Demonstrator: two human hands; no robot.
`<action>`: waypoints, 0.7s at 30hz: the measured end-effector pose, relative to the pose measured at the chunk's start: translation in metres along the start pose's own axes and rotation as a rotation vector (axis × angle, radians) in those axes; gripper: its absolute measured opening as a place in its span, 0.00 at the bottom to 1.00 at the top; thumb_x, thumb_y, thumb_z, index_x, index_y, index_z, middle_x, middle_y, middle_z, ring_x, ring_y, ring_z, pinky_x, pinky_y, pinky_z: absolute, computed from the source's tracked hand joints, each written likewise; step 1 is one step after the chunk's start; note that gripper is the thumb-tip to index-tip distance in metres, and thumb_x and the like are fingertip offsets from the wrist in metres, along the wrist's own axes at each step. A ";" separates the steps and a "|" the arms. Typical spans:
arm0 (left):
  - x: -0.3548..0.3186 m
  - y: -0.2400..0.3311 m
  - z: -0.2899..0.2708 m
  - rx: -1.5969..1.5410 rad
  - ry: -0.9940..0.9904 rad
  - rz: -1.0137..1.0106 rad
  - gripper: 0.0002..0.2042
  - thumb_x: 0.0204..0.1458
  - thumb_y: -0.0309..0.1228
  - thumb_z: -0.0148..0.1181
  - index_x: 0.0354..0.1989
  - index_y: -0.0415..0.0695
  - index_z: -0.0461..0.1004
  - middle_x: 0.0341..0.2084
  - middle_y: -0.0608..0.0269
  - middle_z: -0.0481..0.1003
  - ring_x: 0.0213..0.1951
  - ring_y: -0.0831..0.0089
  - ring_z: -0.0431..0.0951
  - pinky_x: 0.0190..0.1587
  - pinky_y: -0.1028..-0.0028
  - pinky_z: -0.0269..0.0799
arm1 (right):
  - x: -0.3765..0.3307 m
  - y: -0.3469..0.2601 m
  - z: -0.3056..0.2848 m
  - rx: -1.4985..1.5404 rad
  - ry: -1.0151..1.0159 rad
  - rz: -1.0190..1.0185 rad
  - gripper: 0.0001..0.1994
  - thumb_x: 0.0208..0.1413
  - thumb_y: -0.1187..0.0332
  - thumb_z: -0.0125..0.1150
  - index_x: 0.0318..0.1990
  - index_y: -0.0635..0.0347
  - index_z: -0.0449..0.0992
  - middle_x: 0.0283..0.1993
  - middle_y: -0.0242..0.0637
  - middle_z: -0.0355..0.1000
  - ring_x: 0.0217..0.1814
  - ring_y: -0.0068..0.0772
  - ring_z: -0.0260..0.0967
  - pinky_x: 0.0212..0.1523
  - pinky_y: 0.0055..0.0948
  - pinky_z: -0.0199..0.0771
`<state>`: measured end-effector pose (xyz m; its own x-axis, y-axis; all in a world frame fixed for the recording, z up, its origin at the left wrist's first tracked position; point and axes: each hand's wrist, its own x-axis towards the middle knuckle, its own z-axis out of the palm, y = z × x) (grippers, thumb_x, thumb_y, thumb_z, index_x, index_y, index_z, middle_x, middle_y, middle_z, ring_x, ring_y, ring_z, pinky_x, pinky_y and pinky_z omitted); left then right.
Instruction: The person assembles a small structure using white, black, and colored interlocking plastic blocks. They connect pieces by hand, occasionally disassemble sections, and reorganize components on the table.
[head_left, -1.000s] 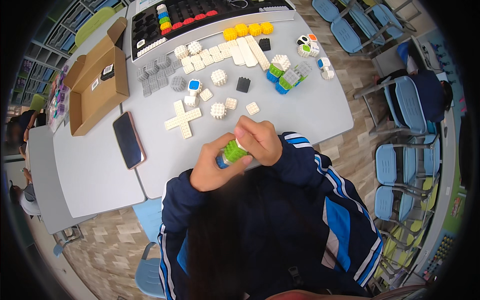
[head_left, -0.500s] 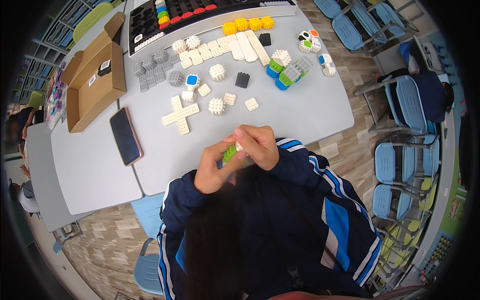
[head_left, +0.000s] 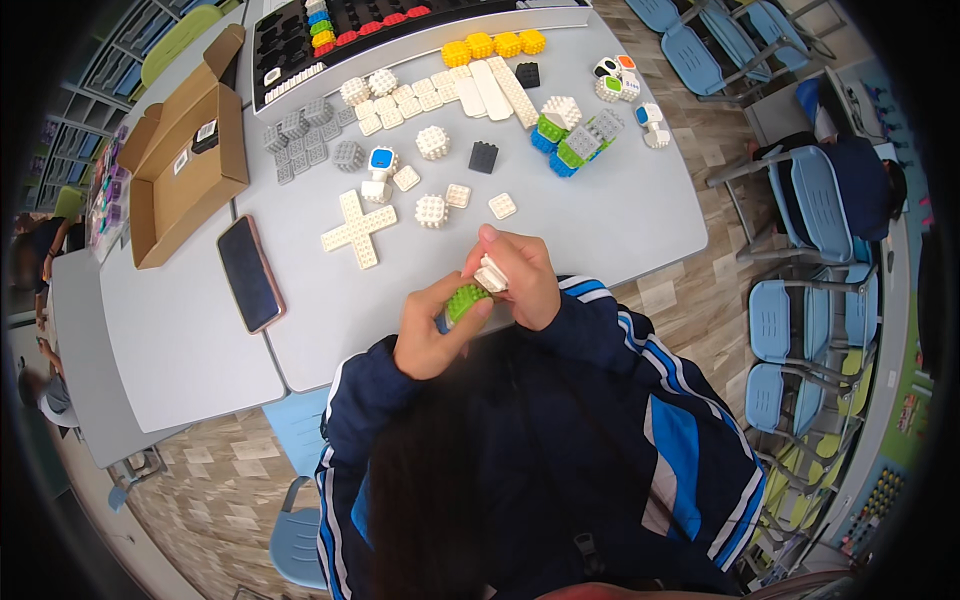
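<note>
Near the table's front edge, my left hand is closed around a green studded block, with a bit of blue showing beneath it. Against its right side, my right hand grips a white building piece between thumb and fingers. Whether the white piece touches the green block I cannot tell. Just beyond my hands lie a white square plate, a round studded white block and a white cross-shaped studded plate. A blue, green and grey block assembly stands farther right.
A phone and an open cardboard box are at the left. Grey blocks, yellow blocks and long white plates lie farther back, before a black sorting tray. Blue chairs stand at the right.
My right hand has shifted slightly up and away from the green block. The white piece in its fingers now shows more plainly, and more of the green block is uncovered.
</note>
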<state>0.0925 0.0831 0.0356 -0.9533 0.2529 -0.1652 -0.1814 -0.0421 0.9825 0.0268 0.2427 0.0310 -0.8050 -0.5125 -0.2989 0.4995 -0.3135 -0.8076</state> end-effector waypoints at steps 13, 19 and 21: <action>0.015 -0.017 -0.025 0.503 0.302 0.482 0.24 0.49 0.35 0.70 0.51 0.38 0.70 0.45 0.57 0.70 0.46 0.68 0.73 0.52 0.71 0.66 | 0.014 -0.022 -0.029 -0.298 0.075 -0.289 0.17 0.70 0.58 0.42 0.42 0.60 0.74 0.23 0.23 0.62 0.24 0.12 0.56 0.27 0.17 0.55; 0.016 -0.045 -0.021 0.300 0.312 0.373 0.30 0.43 0.25 0.73 0.57 0.37 0.66 0.50 0.55 0.71 0.56 0.63 0.71 0.59 0.66 0.65 | 0.013 -0.014 -0.021 -0.282 0.055 -0.269 0.16 0.70 0.58 0.44 0.43 0.60 0.74 0.23 0.24 0.62 0.25 0.12 0.56 0.27 0.17 0.55; 0.015 -0.046 -0.019 0.289 0.321 0.348 0.32 0.43 0.23 0.73 0.58 0.37 0.65 0.52 0.55 0.70 0.58 0.63 0.71 0.61 0.65 0.64 | 0.013 -0.013 -0.020 -0.287 0.039 -0.282 0.15 0.69 0.59 0.45 0.44 0.60 0.73 0.23 0.24 0.62 0.25 0.13 0.56 0.27 0.17 0.55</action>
<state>0.0814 0.0702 -0.0139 -0.9791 -0.0378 0.1997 0.1877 0.2080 0.9599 0.0031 0.2562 0.0270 -0.9120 -0.4057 -0.0601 0.1523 -0.1989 -0.9681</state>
